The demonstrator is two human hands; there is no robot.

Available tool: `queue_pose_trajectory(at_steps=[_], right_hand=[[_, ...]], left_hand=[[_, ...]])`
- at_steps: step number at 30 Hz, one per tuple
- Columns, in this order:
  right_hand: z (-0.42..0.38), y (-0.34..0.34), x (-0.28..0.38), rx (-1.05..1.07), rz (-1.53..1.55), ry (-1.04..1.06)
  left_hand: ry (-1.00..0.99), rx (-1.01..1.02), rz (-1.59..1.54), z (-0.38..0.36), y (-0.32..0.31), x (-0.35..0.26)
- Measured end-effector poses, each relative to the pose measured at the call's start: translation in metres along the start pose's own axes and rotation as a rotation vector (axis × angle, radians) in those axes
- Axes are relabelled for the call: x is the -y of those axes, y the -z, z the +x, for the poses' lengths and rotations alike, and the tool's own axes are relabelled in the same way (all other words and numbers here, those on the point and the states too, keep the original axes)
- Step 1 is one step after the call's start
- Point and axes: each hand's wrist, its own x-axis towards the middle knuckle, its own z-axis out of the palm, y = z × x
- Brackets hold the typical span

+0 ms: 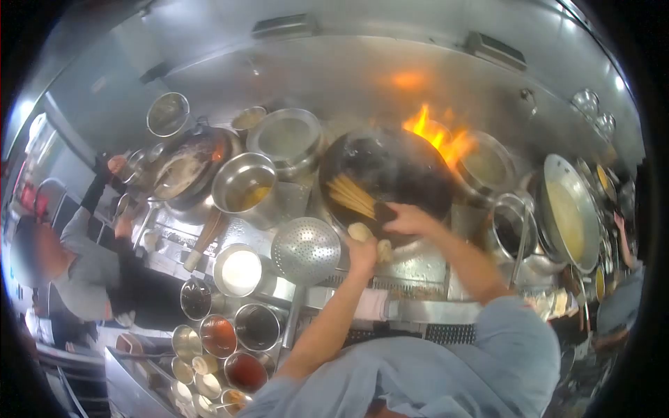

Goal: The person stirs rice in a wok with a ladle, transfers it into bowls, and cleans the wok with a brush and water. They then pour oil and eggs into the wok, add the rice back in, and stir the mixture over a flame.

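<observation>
A large dark wok (397, 160) sits on the burner ahead of me, with steam over it. My right hand (410, 220) is closed around the dark bound handle of a bamboo wok brush (352, 197). The brush's pale bristles point left, against the wok's inner surface. At the near rim, my left hand (363, 252) is closed on a pale folded cloth (384, 251), which bunches out on both sides of the fingers. The cloth lies against the wok's edge; the exact grip beneath it is hidden.
Orange flames (439, 136) rise behind the wok's right side. A perforated strainer (305, 249) lies at left, near a steel pot (244, 182) and several sauce containers (245, 371). Another wok (571, 212) stands tilted at right. A co-worker (87, 268) works at far left.
</observation>
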Motion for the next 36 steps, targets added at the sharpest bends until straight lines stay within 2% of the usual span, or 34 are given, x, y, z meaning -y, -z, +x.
queue_pose_trajectory(at_steps=[2, 3, 4, 5, 7, 8, 9, 10, 12, 13, 15, 16, 18, 19, 20, 22, 23, 24, 25, 27, 29, 31, 34, 35, 36], right_hand=[[-0.030, 0.053, -0.022, 0.189, -0.233, -0.022], [-0.032, 0.082, -0.010, 0.227, -0.433, -0.073], [-0.013, 0.096, -0.009, 0.228, -0.479, -0.108], [0.012, 0.105, -0.001, 0.191, -0.508, -0.144], [0.089, 0.078, -0.035, -0.104, -0.351, -0.062], [0.071, 0.074, 0.008, 0.047, -0.164, -0.234], [0.062, 0.043, 0.012, -0.187, -0.206, -0.123], [0.065, 0.013, 0.003, -0.163, -0.200, -0.114], [0.012, -0.001, 0.007, -0.086, -0.100, -0.085], [-0.013, 0.004, 0.000, -0.021, -0.209, -0.068], [-0.052, 0.052, -0.009, 0.184, -0.378, -0.044], [-0.068, 0.095, 0.010, 0.283, -0.478, -0.140], [-0.004, 0.124, -0.067, 0.304, -0.762, -0.048], [0.009, 0.146, -0.043, 0.263, -0.717, -0.295], [0.049, 0.136, -0.065, 0.034, -0.409, -0.270], [0.067, 0.105, -0.033, 0.068, -0.076, -0.350], [0.067, 0.074, -0.021, -0.001, -0.125, -0.196], [0.032, 0.072, 0.026, 0.101, -0.080, -0.321], [0.021, 0.068, 0.035, 0.234, -0.117, -0.303], [-0.024, 0.081, 0.049, 0.331, -0.256, -0.231], [-0.018, 0.098, 0.005, 0.421, -0.748, 0.134], [0.012, 0.131, -0.007, 0.577, -0.896, 0.140], [0.056, 0.119, 0.010, 0.431, -0.383, -0.362], [0.033, 0.109, 0.036, 0.274, -0.281, -0.309], [0.023, 0.098, 0.034, 0.256, -0.329, -0.223]], left_hand=[[0.037, 0.055, -0.045, -0.006, 0.002, -0.006], [0.039, 0.058, -0.054, -0.004, -0.001, -0.007], [0.041, 0.057, -0.061, -0.004, -0.002, -0.005], [0.059, 0.072, -0.088, -0.001, -0.002, 0.001], [0.097, 0.100, -0.142, 0.006, -0.001, 0.013], [0.131, 0.121, -0.161, 0.003, 0.004, 0.010], [0.164, 0.145, -0.176, 0.000, 0.007, 0.005], [0.189, 0.140, -0.221, -0.010, 0.007, -0.007], [0.209, 0.168, -0.298, -0.022, 0.008, -0.006], [0.210, 0.182, -0.329, -0.023, 0.011, -0.008], [0.280, 0.271, -0.277, -0.029, 0.015, -0.024], [0.319, 0.315, -0.251, -0.031, 0.013, -0.028], [0.246, 0.316, -0.258, -0.027, 0.009, -0.024], [0.207, 0.319, -0.263, -0.024, 0.007, -0.022], [0.200, 0.289, -0.215, -0.023, 0.006, -0.020], [0.199, 0.219, -0.134, -0.022, 0.005, -0.018], [0.178, 0.215, -0.150, -0.022, 0.006, -0.018], [0.159, 0.212, -0.166, -0.022, 0.006, -0.017], [0.147, 0.209, -0.179, -0.022, 0.007, -0.015], [0.174, 0.231, -0.187, -0.029, 0.010, -0.023], [0.198, 0.246, -0.219, -0.034, 0.019, -0.025], [0.243, 0.258, -0.206, -0.044, 0.026, -0.040], [0.275, 0.308, -0.323, -0.058, 0.038, -0.031], [0.276, 0.319, -0.391, -0.063, 0.047, -0.027], [0.277, 0.329, -0.452, -0.067, 0.060, -0.024]])
